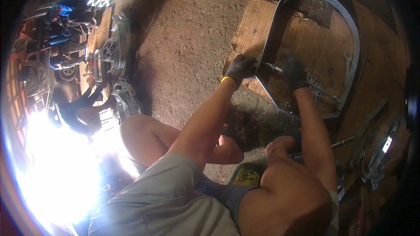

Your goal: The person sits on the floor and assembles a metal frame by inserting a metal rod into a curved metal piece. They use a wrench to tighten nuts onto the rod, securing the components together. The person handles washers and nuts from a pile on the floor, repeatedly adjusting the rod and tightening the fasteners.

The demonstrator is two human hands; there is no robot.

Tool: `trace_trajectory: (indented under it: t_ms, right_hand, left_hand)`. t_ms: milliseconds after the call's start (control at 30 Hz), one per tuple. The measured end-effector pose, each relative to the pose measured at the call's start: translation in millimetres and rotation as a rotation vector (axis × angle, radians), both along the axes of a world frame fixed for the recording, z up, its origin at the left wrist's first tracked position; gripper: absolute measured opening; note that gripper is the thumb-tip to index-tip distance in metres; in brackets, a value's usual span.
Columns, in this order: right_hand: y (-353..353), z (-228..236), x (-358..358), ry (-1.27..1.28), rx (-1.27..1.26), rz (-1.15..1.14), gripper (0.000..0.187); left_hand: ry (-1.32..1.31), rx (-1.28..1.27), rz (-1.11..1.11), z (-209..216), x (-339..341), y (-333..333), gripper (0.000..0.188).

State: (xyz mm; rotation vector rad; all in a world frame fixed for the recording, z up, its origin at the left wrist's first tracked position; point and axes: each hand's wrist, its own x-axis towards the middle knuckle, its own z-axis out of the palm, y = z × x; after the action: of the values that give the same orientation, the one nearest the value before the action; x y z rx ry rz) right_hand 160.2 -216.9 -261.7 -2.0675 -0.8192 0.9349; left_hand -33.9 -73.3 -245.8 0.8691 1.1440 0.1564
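A curved flat-bar metal frame [356, 39], rounded at its far end, stands on edge on flattened cardboard [247, 35]. My left hand [242, 67], in a dark glove with a yellow cuff, is closed at the outside of the frame's left side; what its fingers grip is hidden. Inside the frame, my gloved right hand [294, 73] is closed around a thin metal rod [274, 67] that meets the same side. Another slim rod [326, 91] slants from beside my right hand toward the frame's right side. Small nuts [288, 104] lie near the frame's front edge.
An open-ended wrench [348, 61] lies inside the frame. Loose metal pieces [380, 148] and a long rod [343, 142] are at right. A green container [243, 177] sits between my legs. At left, other people [74, 105] sit near metal parts [120, 48]; glare [61, 170] washes out the lower left.
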Motion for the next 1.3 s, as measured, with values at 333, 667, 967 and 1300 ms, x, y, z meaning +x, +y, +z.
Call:
trace_trajectory:
  t_ms: [333,667,967,1300]
  right_hand:
    - [1.5,-12.5,5.1,-0.204,0.149,-0.005,0.035]
    - [15.9,12.3,-4.4,-0.033,0.097,0.121,0.049]
    - [8.7,17.5,5.2,-0.176,0.117,0.345,0.057]
    - [9.8,20.5,1.2,-0.302,0.093,0.389,0.056]
  left_hand:
    - [-0.063,0.022,-0.027,0.1,-3.3,-0.4,0.032]
    - [0.083,0.382,-0.046,7.8,-8.2,-42.7,0.027]
    - [-0.049,0.316,-0.028,10.9,-8.8,-40.9,0.027]
    - [0.051,0.211,-0.099,4.8,-11.7,-28.5,0.031]
